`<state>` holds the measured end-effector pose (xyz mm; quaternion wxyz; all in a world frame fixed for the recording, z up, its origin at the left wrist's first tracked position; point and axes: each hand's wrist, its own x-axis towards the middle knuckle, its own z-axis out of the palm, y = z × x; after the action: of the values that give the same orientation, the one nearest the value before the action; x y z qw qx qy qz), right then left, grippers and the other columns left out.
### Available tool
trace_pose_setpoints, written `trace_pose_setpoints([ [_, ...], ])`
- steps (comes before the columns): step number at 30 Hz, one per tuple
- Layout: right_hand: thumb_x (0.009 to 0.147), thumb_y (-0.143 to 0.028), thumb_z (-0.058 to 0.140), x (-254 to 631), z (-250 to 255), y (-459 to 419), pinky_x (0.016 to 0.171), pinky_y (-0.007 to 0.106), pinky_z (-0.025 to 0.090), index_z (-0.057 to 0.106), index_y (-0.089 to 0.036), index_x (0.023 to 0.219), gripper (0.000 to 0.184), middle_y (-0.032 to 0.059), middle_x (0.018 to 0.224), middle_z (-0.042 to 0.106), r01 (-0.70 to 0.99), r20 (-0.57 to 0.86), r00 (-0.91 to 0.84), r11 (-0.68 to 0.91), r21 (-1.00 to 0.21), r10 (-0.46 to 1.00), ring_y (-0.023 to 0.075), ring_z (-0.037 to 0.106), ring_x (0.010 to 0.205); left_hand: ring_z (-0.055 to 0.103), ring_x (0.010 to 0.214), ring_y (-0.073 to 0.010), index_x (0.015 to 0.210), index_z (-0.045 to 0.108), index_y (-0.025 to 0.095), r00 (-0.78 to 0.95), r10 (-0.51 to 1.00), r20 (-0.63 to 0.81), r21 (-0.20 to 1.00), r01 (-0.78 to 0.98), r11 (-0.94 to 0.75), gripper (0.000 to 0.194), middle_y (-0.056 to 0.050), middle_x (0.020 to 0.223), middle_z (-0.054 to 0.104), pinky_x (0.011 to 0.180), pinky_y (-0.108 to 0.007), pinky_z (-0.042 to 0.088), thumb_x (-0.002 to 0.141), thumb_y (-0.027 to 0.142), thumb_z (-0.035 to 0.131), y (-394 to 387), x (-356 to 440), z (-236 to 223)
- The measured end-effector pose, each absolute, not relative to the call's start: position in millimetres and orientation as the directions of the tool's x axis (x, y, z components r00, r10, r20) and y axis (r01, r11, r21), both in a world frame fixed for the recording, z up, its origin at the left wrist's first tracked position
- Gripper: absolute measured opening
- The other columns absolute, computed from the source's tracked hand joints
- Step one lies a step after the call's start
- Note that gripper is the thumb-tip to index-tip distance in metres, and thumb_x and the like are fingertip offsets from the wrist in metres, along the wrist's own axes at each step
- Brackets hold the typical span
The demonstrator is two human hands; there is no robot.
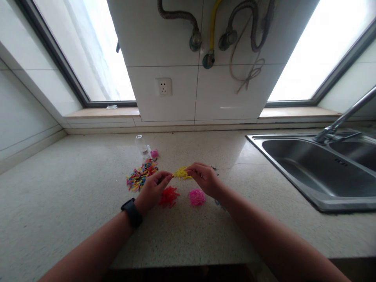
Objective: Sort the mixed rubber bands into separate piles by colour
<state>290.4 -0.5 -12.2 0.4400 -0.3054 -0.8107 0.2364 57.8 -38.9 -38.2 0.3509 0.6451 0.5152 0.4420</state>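
Note:
My left hand point(154, 188), with a dark watch on its wrist, pinches thumb and forefinger together at the left edge of a yellow pile of small rubber bands point(182, 173). Something tiny seems to be at its fingertips, too small to name. The fingers of my right hand point(205, 178) are closed over the right side of the yellow pile; what they hold is hidden. Left of my left hand lies a mixed-colour heap of rubber bands point(141, 175). A red pile point(169, 196) and a pink pile point(197, 197) lie nearer me. Dark and grey bits show partly behind my right hand and forearm.
A clear plastic bottle or jar point(142, 146) stands behind the mixed heap, beside a small pink item point(154, 154). A steel sink point(293, 172) with a faucet point(329, 131) is set into the counter at right. The tiled wall point(176, 109) bounds the back.

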Motion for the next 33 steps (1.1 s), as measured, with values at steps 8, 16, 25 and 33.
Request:
trace_pose_setpoints([
  [8, 0.099, -0.036, 0.052, 290.6, -13.5, 1.4, 0.071, 0.028, 0.048, 0.07, -0.019, 0.094, 0.025, 0.0044, 0.081, 0.069, 0.202, 0.541, -0.384, 0.64, -0.741, 0.748, 0.0156, 0.064, 0.077, 0.054, 0.07, -0.0149, 0.098, 0.069, 0.016, 0.057, 0.975, 0.217, 0.913, 0.342, -0.223, 0.036, -0.004, 0.078, 0.065, 0.06, -0.024, 0.042, 0.09, 0.049, 0.059, -35.8, 55.9, -41.7],
  [16, 0.1, -0.036, 0.049, 291.3, -14.2, 1.2, 0.067, 0.026, 0.045, 0.066, -0.018, 0.083, 0.03, 0.0029, 0.075, 0.065, 0.206, 0.529, -0.36, 0.618, -0.758, 0.769, 0.0132, 0.059, 0.07, 0.051, 0.064, -0.0124, 0.097, 0.069, 0.015, 0.048, 0.971, 0.233, 0.923, 0.304, -0.237, 0.037, -0.002, 0.075, 0.063, 0.057, -0.023, 0.04, 0.09, 0.05, 0.06, -33.2, 55.7, -46.1],
  [25, 0.1, -0.036, 0.047, 292.9, -20.2, 5.1, 0.067, 0.025, 0.043, 0.063, -0.018, 0.082, 0.03, 0.002, 0.075, 0.064, 0.213, 0.489, -0.349, 0.576, -0.789, 0.799, 0.0126, 0.057, 0.07, 0.049, 0.064, -0.0113, 0.097, 0.068, 0.016, 0.046, 0.973, 0.228, 0.928, 0.292, -0.231, 0.032, -0.001, 0.075, 0.062, 0.057, -0.022, 0.039, 0.092, 0.046, 0.06, -34.2, 56.6, -44.2],
  [33, 0.098, -0.033, 0.051, 296.3, -18.6, 7.0, 0.066, 0.025, 0.04, 0.063, -0.019, 0.092, 0.019, 0.0014, 0.077, 0.065, 0.429, 0.457, -0.385, 0.594, -0.681, 0.802, 0.0134, 0.058, 0.07, 0.047, 0.063, -0.0112, 0.096, 0.066, 0.016, 0.018, 0.966, 0.258, 0.923, 0.291, -0.252, 0.03, -0.001, 0.073, 0.058, 0.056, -0.021, 0.038, 0.091, 0.045, 0.061, -33.8, 57.2, -45.2],
])
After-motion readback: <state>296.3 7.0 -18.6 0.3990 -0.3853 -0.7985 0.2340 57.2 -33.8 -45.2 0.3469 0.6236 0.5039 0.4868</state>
